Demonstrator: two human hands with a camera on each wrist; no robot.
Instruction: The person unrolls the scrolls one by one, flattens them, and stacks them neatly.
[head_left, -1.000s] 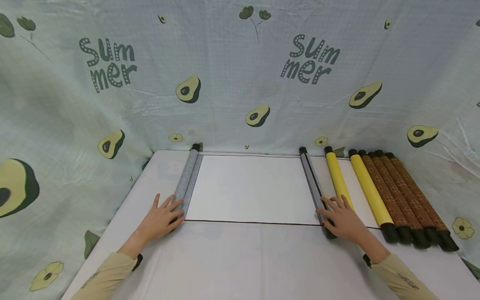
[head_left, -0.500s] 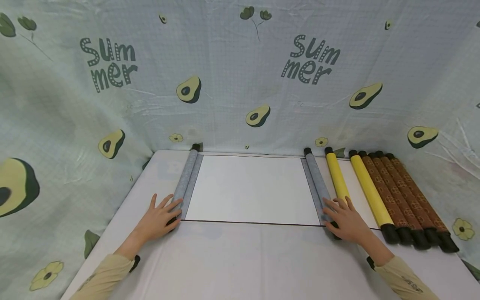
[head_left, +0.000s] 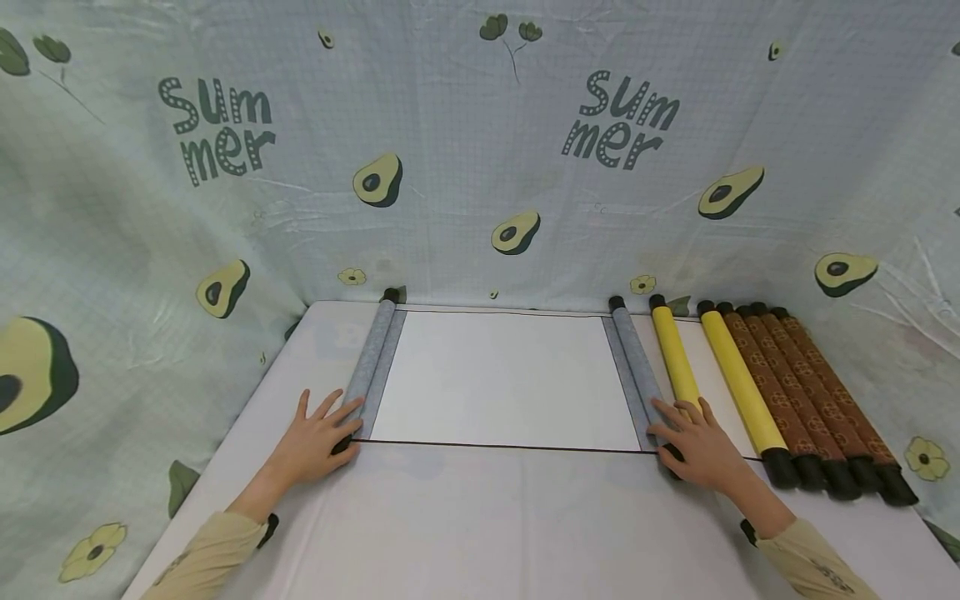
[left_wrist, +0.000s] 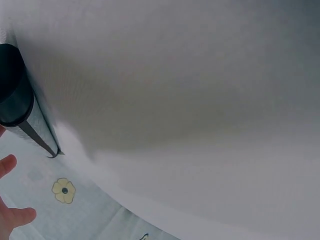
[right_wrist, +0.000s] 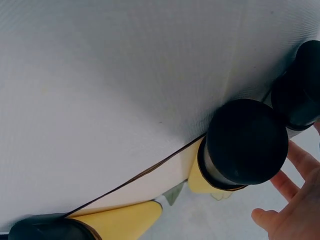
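Note:
A scroll lies unrolled flat, its white sheet [head_left: 510, 379] stretching between a left grey roller [head_left: 371, 346] and a right grey roller [head_left: 633, 346], both black-capped. My left hand [head_left: 311, 447] rests with spread fingers at the near end of the left roller. In the left wrist view, that roller's black cap [left_wrist: 15, 87] shows beside my fingertips [left_wrist: 22, 216]. My right hand [head_left: 701, 450] touches the near end of the right roller, its other fingers overlapping a yellow roller [head_left: 675, 354]. The right wrist view shows the yellow roller's cap [right_wrist: 247, 142] in front of my fingers.
Right of my right hand stands a second yellow roller [head_left: 738, 375], with a strip of white sheet [head_left: 716, 367] between the two. Several brown patterned rolls [head_left: 810, 383] lie against it. An avocado-print cloth [head_left: 450, 167] hangs behind the white table [head_left: 450, 525].
The right grey roller has turned and shifted right, exposing a grey strip along the sheet's edge. My right hand moved slightly right with it. My left hand slid slightly left.

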